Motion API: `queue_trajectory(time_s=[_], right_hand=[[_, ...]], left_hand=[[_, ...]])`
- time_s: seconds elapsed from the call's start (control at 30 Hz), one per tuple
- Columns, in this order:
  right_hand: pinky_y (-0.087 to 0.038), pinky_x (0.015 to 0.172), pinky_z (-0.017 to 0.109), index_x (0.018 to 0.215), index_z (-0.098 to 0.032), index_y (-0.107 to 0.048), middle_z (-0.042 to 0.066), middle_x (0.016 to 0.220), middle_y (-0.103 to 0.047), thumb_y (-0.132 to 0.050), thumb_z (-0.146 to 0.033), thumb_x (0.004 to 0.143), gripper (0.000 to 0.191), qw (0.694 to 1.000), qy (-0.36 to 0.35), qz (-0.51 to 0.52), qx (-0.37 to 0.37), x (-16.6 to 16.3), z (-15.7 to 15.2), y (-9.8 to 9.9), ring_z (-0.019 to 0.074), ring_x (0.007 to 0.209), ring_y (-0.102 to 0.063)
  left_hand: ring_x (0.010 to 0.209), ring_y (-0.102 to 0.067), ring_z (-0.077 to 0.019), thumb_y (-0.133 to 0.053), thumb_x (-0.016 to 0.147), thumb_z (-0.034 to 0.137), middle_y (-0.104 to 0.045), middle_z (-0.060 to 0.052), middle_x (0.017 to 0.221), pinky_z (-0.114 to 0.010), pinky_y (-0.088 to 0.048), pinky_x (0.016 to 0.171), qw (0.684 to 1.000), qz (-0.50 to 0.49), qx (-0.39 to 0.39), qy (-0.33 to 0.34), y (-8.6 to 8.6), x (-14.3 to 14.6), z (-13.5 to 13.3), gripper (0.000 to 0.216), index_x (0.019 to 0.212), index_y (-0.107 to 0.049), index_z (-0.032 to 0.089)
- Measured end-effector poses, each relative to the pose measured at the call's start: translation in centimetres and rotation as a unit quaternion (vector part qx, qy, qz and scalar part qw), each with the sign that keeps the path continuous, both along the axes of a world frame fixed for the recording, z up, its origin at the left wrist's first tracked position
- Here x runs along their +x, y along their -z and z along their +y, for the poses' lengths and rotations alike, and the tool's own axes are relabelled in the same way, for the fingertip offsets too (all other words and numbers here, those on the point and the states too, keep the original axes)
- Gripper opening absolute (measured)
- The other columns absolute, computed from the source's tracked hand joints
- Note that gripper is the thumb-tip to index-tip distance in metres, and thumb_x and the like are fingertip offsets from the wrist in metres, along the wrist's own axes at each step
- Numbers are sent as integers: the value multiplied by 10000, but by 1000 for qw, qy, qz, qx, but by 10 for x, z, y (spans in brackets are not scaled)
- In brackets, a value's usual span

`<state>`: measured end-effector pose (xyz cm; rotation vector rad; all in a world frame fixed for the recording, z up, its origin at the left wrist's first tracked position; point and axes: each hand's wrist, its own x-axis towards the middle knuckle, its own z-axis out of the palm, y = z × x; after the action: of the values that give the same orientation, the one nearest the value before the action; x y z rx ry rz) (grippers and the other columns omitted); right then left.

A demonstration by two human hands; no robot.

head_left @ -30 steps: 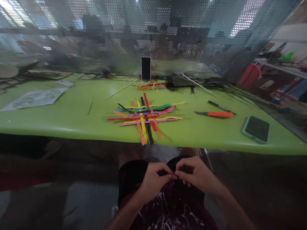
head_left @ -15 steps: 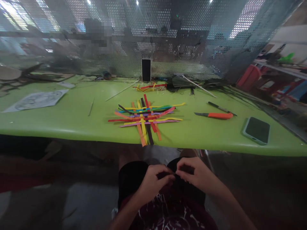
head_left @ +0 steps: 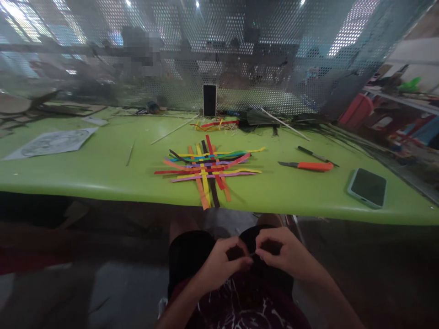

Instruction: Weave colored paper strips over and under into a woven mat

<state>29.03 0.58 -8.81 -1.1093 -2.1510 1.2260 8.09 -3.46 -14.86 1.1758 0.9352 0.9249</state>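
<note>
Left hand (head_left: 226, 259) and right hand (head_left: 284, 251) grip pinched on thin sliver (head_left: 253, 254), probably close for control, woven strips (head_left: 206, 170) flat on desk (head_left: 92, 176)

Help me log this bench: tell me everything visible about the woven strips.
The strips are narrow bands in red, orange, yellow, green, blue, purple, pink and dark tones, apparently paper or thin plastic. Five run lengthwise away from the viewer; others cross them, interlaced. Ends stick out loose and uneven, some curving and seeming to lift. They lie on the table, their nearest ends reaching its near edge. Neither the left hand nor the right hand touches them.
</note>
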Motion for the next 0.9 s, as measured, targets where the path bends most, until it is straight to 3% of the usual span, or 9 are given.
queue_trajectory(time_s=[0.2, 0.43, 0.7, 0.9], right_hand=[[-385, 603, 258, 773, -215, -631, -14, 697, -605, -635, -238, 857, 87, 1000, -3, 0, 20, 0, 0, 1, 120, 632, -509], [-384, 624, 272, 784, -218, -612, -17, 704, -596, -639, -274, 886, 119, 999, 2, -22, 30, -2, -1, 5, 127, 649, -500], [-386, 627, 274, 792, -210, -621, -13, 715, -609, -636, -255, 898, 116, 999, -4, -33, 36, -2, -1, 6, 124, 655, -495], [-427, 651, 273, 865, -202, -674, 1, 761, -655, -709, -326, 893, 132, 1000, -3, -16, -17, -4, -1, 11, 130, 682, -541]], left_hand=[[660, -643, -162, -842, 759, 371, -703, -25, 712, -264, -476, 647, 1000, -3, -7, -16, 1, 2, 1, 265, 762, -676, 165], [669, -597, -149, -874, 707, 355, -676, -42, 683, -276, -448, 674, 998, -52, -5, -48, 3, 2, 3, 368, 575, -591, 161], [672, -609, -158, -890, 702, 467, -674, -46, 680, -288, -462, 670, 998, -37, -9, -48, 6, 3, 4, 454, 558, -581, 167], [665, -618, -150, -897, 710, 394, -685, -36, 700, -268, -462, 651, 997, -60, -15, -52, 11, 3, 3, 378, 613, -618, 158]])
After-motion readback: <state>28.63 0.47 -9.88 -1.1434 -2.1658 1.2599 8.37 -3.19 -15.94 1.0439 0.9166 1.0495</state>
